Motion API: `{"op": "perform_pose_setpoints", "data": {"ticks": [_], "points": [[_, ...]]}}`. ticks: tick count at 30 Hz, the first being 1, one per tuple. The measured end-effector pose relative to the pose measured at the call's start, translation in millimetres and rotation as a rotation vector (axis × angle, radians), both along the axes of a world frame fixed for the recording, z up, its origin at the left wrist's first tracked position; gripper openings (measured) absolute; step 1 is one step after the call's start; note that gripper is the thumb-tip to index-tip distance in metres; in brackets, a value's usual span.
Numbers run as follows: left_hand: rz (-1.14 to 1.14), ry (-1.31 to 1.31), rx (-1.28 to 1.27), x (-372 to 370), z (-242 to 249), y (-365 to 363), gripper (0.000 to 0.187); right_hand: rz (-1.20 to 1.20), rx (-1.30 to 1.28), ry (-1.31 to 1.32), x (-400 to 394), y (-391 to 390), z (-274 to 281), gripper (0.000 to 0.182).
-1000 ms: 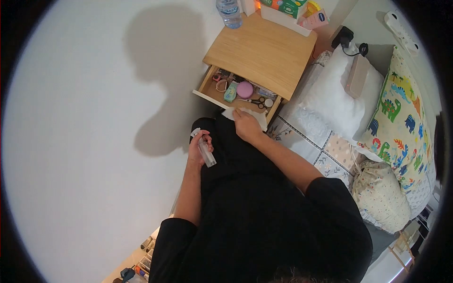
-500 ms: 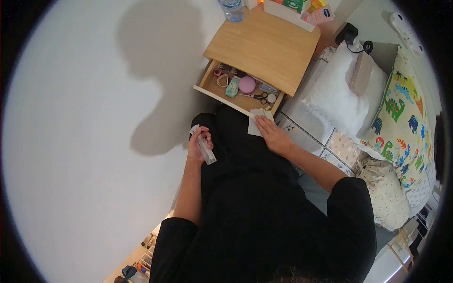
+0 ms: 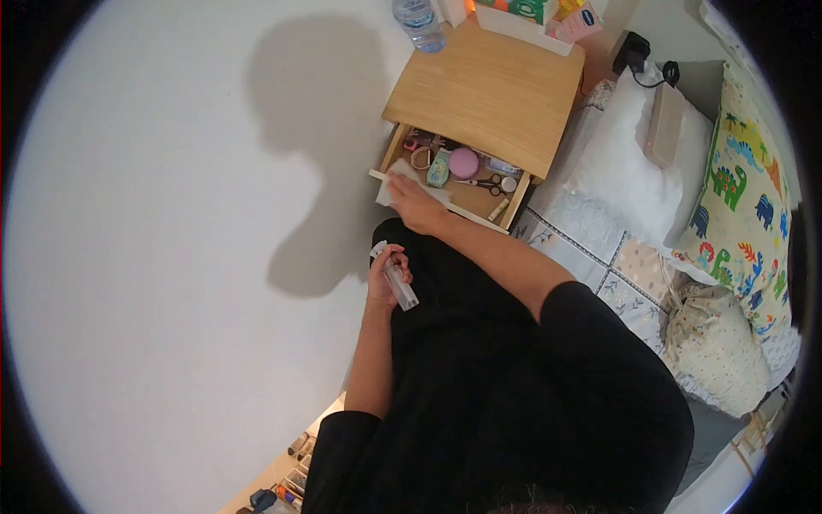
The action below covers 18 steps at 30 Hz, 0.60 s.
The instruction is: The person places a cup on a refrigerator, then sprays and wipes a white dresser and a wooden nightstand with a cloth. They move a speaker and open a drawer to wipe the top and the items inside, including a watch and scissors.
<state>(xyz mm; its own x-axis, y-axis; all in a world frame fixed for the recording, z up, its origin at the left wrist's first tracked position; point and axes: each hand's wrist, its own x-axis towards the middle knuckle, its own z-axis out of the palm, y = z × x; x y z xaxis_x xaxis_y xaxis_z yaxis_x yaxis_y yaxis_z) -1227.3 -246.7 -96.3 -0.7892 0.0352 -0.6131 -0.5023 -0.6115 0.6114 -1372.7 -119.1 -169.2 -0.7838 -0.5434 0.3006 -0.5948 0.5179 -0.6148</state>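
Note:
My left hand is closed around a clear spray bottle with a white head, held low over my dark trousers. My right hand presses a white cloth against the left end of the front panel of a pulled-out drawer. Part of the cloth lies hidden beneath the fingers. Inside the drawer are a round purple case, a green and white pack, black-handled scissors, a small white round jar and a small pale tube.
Above the drawer is the wooden nightstand top, bearing a water bottle and a white box of packets. To the right, a bed holds a white pillow and a dinosaur-print pillow. A white wall stands at left.
My right hand and the cloth have moved left along the drawer front, from its right end to its left end. The left hand still grips the spray bottle. The camera view has shifted slightly.

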Motion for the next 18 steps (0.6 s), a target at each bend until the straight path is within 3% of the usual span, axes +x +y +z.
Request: {"op": "perform_pose_setpoints", "data": {"ticks": [7, 13, 15, 18], "points": [[0.049, -0.026, -0.049, 4.4, -1.5, -2.6, 0.028, 0.074, -0.044, -0.226, -34.4, -32.0, 22.1, 0.051], [0.026, -0.027, -0.004, -5.0, -0.9, -0.2, 0.028, -0.045, -0.156, -0.099, 8.9, 41.1, 3.2, 0.045], [0.042, 0.021, -0.004, -3.4, -0.8, -0.3, 0.029, 0.036, 0.078, -0.431, 27.2, 88.2, 21.9, 0.046], [0.041, 0.058, 0.016, -3.9, -3.9, -2.0, 0.030, -0.003, 0.246, -0.388, 52.9, 128.7, 36.7, 0.044]]}}
